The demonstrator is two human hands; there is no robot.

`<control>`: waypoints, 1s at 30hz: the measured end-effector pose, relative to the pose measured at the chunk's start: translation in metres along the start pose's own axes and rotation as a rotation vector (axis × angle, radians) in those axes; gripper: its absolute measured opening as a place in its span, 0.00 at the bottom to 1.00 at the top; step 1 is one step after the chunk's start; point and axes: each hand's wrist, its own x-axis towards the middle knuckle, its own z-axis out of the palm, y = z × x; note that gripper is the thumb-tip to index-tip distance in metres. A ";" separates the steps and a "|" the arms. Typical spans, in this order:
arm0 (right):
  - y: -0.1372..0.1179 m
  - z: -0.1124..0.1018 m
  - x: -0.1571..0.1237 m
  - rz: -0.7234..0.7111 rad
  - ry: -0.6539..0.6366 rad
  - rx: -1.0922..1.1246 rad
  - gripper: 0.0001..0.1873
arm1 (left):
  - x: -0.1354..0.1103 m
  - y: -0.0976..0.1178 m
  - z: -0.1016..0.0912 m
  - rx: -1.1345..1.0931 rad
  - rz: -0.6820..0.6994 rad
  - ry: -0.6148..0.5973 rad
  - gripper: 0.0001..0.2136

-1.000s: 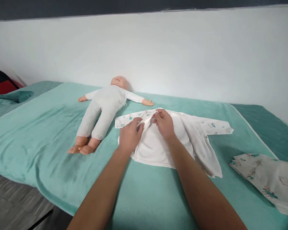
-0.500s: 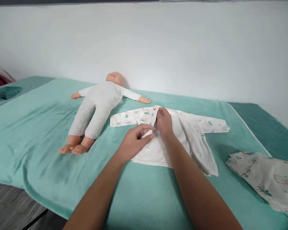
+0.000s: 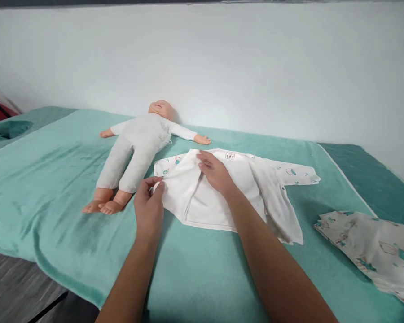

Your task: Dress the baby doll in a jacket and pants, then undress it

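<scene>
Two bare hands work on one small white shirt. The left hand (image 3: 150,202) pinches the edge of a front panel between thumb and fingers, at the shirt's left side. The right hand (image 3: 216,171) is loosely open, thumb apart from the fingers, its fingertips touching the cloth near the neckline.

The white shirt (image 3: 218,204) lies to the right of the left hand and underneath the right hand, with the right forearm crossing over its lower part. It is spread with its plain inside showing, two front panels folded outward, and one small printed label (image 3: 230,156) at the neck. Its two sleeves point left and right, both printed with small teal figures; the left one is partly covered by the panel.

Beyond the left hand, one doll (image 3: 143,134) in white lies on its back, two arms out and two legs together at the feet, near the shirt but apart from it. To the right, well apart from the hands, is one printed garment (image 3: 373,251), bunched up. All three rest on a light green blanket (image 3: 202,273), with one pale wall (image 3: 222,58) behind.
</scene>
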 end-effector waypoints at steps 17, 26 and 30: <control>-0.003 0.007 -0.007 -0.057 -0.071 -0.692 0.28 | -0.016 -0.005 0.009 0.652 0.903 -0.208 0.13; 0.011 -0.032 -0.024 0.127 0.031 -0.960 0.32 | -0.021 -0.006 0.010 0.724 0.780 -0.597 0.14; 0.012 -0.049 -0.039 0.183 0.036 -1.059 0.35 | -0.028 -0.008 -0.001 0.656 0.692 -0.588 0.14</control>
